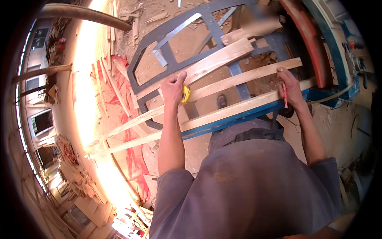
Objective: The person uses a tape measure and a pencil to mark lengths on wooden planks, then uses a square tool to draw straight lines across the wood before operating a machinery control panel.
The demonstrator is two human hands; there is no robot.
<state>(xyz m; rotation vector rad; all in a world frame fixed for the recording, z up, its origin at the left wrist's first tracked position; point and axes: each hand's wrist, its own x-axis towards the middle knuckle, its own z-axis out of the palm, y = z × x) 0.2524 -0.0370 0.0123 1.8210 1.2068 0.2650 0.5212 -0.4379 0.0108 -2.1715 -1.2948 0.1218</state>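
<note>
My left hand [172, 91] is closed round a yellow tape measure [186, 94], thumb raised, over a long narrow wooden plank [223, 84]. My right hand [291, 87] holds a red pencil [285, 95] pointing down; its fingertips are at the same plank, near its right end. A second long plank [234, 108] lies nearer my body, along a blue metal beam [230, 122]. Farther off, a wider board [219, 60] lies slanted. All three boards rest across the work frame. Whether any tape blade is drawn out I cannot tell.
A dark grey metal frame [139, 65] with large openings spreads beneath the boards. Blue and red machinery [312, 44] stands at the right. Red sheeting [133, 159] and loose wood strips [107, 89] lie on the floor at left. Wood offcuts [85, 179] are piled at lower left.
</note>
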